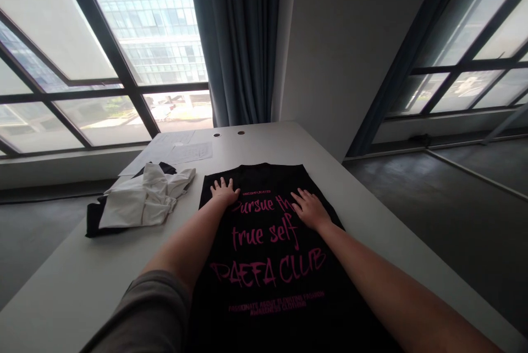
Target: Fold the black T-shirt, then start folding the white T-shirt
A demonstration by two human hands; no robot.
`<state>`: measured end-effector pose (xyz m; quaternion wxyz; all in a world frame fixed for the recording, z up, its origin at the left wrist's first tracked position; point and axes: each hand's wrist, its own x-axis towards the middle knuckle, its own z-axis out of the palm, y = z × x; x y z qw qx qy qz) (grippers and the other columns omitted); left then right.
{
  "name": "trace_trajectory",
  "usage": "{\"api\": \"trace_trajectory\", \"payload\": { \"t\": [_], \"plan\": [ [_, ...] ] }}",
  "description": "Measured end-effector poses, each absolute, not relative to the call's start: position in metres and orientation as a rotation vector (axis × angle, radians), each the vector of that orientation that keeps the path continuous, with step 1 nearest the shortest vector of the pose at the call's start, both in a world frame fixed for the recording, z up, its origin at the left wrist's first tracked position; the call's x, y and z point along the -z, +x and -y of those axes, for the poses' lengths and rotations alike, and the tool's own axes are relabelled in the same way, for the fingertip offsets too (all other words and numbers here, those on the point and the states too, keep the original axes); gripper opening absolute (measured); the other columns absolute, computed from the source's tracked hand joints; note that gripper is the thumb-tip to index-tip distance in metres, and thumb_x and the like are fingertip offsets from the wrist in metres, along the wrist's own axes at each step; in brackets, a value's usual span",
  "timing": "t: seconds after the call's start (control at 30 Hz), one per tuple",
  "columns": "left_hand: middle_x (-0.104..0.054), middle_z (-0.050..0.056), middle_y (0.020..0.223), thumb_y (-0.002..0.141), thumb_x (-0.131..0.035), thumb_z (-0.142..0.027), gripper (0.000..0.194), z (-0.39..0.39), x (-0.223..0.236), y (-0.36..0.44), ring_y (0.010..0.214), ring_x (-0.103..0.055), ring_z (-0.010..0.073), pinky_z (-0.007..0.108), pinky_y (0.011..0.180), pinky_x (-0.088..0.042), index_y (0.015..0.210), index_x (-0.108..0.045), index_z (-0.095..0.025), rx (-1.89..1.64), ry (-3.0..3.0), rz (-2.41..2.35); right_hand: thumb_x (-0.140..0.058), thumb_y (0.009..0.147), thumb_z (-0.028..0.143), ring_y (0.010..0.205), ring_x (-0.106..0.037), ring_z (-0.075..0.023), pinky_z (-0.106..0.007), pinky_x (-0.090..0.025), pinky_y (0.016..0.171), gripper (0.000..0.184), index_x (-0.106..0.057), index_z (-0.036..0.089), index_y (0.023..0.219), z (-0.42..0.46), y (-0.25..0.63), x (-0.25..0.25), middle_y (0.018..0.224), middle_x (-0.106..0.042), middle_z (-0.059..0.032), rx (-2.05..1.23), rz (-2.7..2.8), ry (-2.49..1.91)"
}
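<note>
A black T-shirt [264,177] with pink lettering lies spread flat on the white table, its lower part running out of view toward me. My left hand [225,192] rests on the shirt's upper left, palm down with the fingers spread. On the upper right, beside the printed words, my right hand [311,209] also lies flat, fingers apart and covering part of the lettering. Neither hand grips the cloth. The shirt's sleeves cannot be made out.
Crumpled white and black garments [138,199] lie at the left of the table [388,265]. Behind them are paper sheets [192,152]. Two round holes pierce the tabletop's far end. A blue curtain [243,39], a pillar [330,39] and windows stand beyond.
</note>
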<state>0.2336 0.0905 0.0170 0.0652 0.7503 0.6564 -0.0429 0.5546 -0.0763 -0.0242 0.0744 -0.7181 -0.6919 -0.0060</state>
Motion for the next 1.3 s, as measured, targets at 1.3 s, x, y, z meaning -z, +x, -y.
{"api": "trace_trajectory", "payload": {
  "t": [1.3],
  "plan": [
    [-0.018,0.001,0.176,0.102,-0.025,-0.061,0.068,-0.138,0.01,0.192,0.163,-0.013,0.031,0.058,0.13,-0.012,0.166,-0.03,-0.035,-0.066,2.256,-1.978,-0.034,0.107,0.054,0.158,-0.027,-0.0325,-0.054,-0.022,0.127,0.064,-0.036,0.028,0.165,0.074,0.559,0.033,0.173,-0.026,-0.0093,-0.001,2.131,-2.187]
  ]
}}
